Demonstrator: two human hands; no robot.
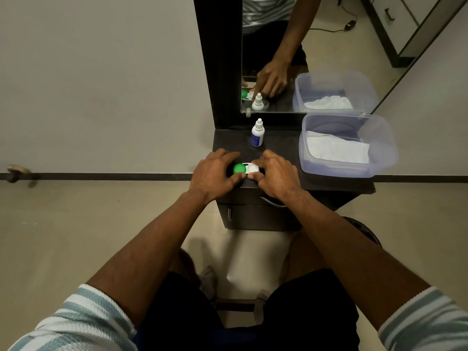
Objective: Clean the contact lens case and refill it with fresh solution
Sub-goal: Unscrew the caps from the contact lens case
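A contact lens case (pixel 245 168) with one green cap and one white cap lies near the front edge of a dark dresser top (pixel 278 145). My left hand (pixel 215 174) curls round the green-capped end, thumb against its front. My right hand (pixel 274 173) grips the white-capped end with fingers over it and thumb at the front. A small white solution bottle (pixel 257 133) with a blue label stands upright behind the case, apart from both hands.
A clear plastic tub (pixel 379 138) holding a white tissue stands at the right of the dresser top, overhanging its edge. A mirror (pixel 316 46) rises behind and reflects the bottle, the tub and a hand. A drawer handle (pixel 272 201) sits below the front edge.
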